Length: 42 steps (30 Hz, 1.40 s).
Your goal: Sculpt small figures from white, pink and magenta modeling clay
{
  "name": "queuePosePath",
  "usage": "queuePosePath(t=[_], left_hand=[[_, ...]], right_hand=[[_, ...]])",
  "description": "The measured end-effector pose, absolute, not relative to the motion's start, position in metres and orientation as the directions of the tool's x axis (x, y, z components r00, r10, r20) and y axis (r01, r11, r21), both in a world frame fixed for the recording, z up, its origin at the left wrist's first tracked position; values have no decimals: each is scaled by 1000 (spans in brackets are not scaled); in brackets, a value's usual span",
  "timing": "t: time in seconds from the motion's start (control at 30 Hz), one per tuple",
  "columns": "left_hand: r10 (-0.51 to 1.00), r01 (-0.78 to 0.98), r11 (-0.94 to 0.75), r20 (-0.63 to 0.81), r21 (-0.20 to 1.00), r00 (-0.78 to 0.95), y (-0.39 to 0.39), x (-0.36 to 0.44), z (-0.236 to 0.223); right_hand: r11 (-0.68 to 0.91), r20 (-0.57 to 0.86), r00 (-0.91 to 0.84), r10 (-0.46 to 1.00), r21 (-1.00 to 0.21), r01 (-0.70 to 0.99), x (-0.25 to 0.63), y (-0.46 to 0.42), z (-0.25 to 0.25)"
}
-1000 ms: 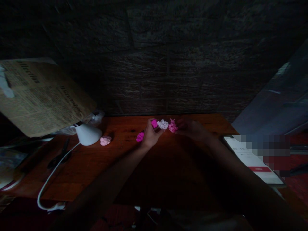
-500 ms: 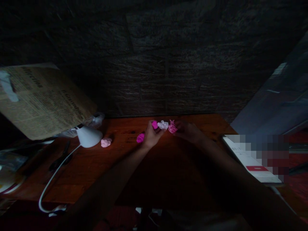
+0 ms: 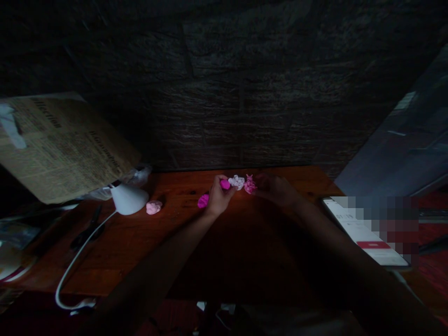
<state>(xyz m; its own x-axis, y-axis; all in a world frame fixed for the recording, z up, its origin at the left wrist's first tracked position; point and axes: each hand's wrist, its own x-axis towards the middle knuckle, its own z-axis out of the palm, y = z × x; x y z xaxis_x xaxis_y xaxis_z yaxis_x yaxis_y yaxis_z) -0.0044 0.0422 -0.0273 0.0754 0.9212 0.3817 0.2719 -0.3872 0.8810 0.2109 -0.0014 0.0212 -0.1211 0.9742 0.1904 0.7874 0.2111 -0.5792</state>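
Both my hands meet at the far middle of a dark wooden table (image 3: 182, 242). My left hand (image 3: 217, 199) is closed, pinching a bright magenta lump of clay (image 3: 225, 184) at its fingertips. A second magenta lump (image 3: 203, 200) lies just left of that hand. A pale whitish-pink clay flower (image 3: 238, 181) sits between the hands. My right hand (image 3: 276, 189) is closed on a pink clay figure (image 3: 249, 185), touching it with the fingertips. A light pink lump (image 3: 154, 206) lies apart to the left.
A white lamp head (image 3: 129, 198) with its bent white neck (image 3: 75, 261) lights the table from the left. A newspaper-print sheet (image 3: 59, 144) leans at the far left. Dark scissors (image 3: 87, 231) lie below it. A lit phone (image 3: 364, 233) rests at the right. A dark wall stands behind.
The hands stay in place. My left fingers have shifted slightly, moving the magenta piece a little lower and closer to the whitish flower. The view has drifted slightly.
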Motion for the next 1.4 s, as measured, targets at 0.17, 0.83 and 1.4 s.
queuePosePath(t=[0.17,0.83,1.4], left_hand=[[922,304,-386,380,871,80,41,-5,-25],[914,318,-403,392,858,102,36,-8,-24],[915,312,-404,384,860,125,32,-8,-23]], right_hand=[[238,241,-117,963,-571,786,211,-1,20],[402,554,-181,813,-308,862,168,6,2],[331,504,-154,850,-282,901,163,19,-7]])
